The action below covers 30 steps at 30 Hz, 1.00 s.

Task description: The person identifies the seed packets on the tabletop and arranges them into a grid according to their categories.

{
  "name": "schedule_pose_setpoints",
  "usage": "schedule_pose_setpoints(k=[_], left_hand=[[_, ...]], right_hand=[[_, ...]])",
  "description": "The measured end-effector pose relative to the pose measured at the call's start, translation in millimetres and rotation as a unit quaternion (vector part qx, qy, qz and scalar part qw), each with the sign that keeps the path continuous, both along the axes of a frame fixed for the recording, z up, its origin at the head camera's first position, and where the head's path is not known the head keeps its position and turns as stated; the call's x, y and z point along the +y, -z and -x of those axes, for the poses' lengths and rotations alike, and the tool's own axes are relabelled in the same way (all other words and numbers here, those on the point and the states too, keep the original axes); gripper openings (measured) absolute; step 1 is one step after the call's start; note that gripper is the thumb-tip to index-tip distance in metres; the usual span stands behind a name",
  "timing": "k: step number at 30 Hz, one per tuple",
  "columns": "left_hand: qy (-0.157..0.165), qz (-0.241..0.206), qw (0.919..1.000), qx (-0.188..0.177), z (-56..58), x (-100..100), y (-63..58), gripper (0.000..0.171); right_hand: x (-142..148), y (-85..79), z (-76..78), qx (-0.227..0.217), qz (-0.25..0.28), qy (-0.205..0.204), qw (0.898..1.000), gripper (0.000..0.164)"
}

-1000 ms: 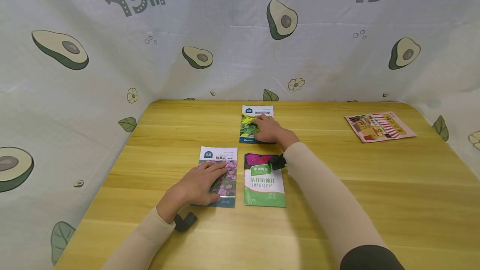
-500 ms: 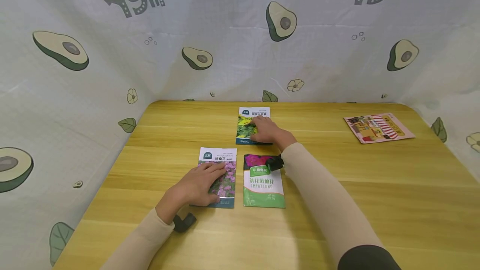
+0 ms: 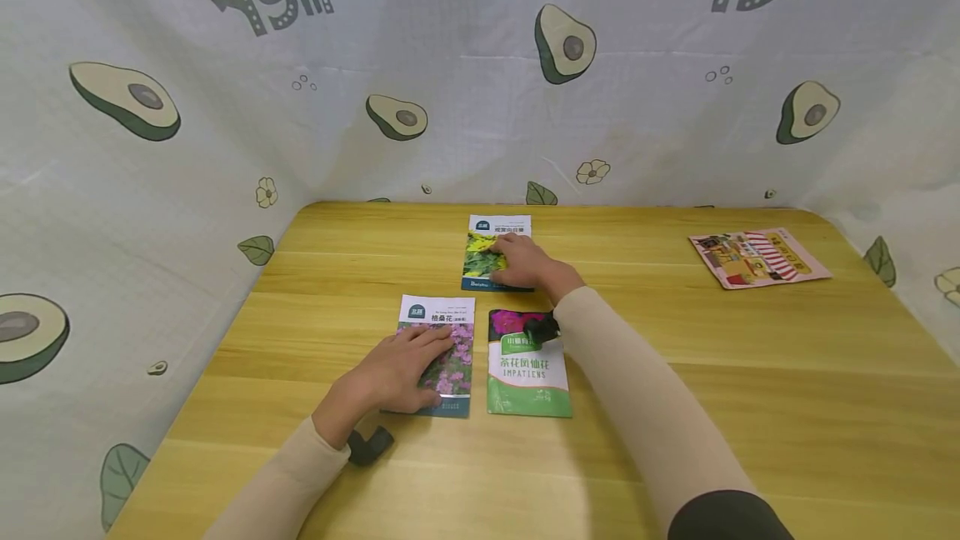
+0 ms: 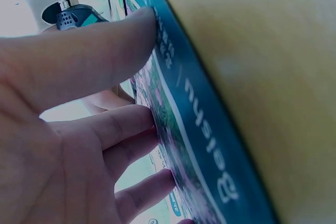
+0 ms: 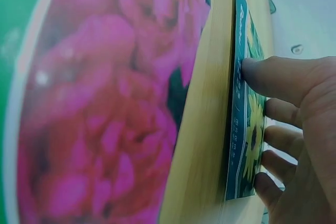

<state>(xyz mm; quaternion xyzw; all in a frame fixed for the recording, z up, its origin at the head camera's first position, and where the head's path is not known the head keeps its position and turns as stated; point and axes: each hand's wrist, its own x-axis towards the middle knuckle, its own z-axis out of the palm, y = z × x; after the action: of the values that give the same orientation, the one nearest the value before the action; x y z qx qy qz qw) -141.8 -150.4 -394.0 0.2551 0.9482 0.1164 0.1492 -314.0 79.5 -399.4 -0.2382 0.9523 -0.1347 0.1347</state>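
My left hand (image 3: 392, 372) rests with spread fingers on a seed packet (image 3: 456, 375) printed with pink flowers. In the left wrist view its thumb and fingertips touch the face of that packet (image 4: 176, 106), near the blue Beishu band. Farther back, my right hand (image 3: 521, 263) touches a yellow-flower seed packet (image 3: 478, 255) with its fingertips. The right wrist view shows thumb and fingertips on the front of this packet (image 5: 244, 124), fingers spread and not wrapped round it. A green and white Impatiens seed packet (image 3: 528, 390) lies in front, partly beneath the right wrist's camera.
A pink packet (image 3: 759, 257) with a striped awning picture lies slanted at the back right of the wooden table (image 3: 712, 407). A white curtain (image 3: 480, 40) printed with avocados hangs behind and along the sides.
The yellow-flower packet has slid left across the table under my right hand, which moved with it. My left hand and the other packets stay where they were.
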Motion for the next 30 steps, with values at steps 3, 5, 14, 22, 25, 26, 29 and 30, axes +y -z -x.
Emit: schedule_pose_setpoints(k=[3,5,14,22,25,26,29,30], left_hand=[[0.0,0.002,1.0,0.0,0.1,-0.1,-0.1,0.075],[0.001,0.003,1.0,0.001,0.1,-0.2,-0.2,0.075],[0.004,0.002,1.0,0.001,0.4,-0.2,0.2,0.075],[0.005,-0.001,1.0,0.002,0.5,-0.6,0.8,0.076],[0.004,0.0,1.0,0.004,0.1,-0.7,0.4,0.075],[0.004,0.0,1.0,0.004,-0.1,-0.7,0.2,0.075],[0.007,-0.001,1.0,0.007,0.1,-0.3,0.4,0.075],[0.008,0.0,0.9999,0.008,0.0,-0.5,0.1,0.075]], right_hand=[[-2.3,1.0,0.2,0.001,-0.002,0.001,1.0,0.06],[-4.0,1.2,0.2,-0.002,-0.002,0.003,1.0,0.06],[-9.3,1.5,-1.4,-0.021,-0.021,-0.01,1.0,0.065],[-15.0,-2.6,-5.7,-0.02,-0.023,-0.018,0.999,0.064],[-18.8,-3.5,-5.5,-0.019,-0.021,-0.02,0.999,0.063],[-19.9,-3.5,-5.2,-0.02,-0.023,-0.021,0.999,0.063],[-23.0,-2.6,-4.4,-0.017,-0.027,-0.026,0.999,0.063],[-24.2,-2.7,-4.5,-0.017,-0.027,-0.028,0.999,0.062]])
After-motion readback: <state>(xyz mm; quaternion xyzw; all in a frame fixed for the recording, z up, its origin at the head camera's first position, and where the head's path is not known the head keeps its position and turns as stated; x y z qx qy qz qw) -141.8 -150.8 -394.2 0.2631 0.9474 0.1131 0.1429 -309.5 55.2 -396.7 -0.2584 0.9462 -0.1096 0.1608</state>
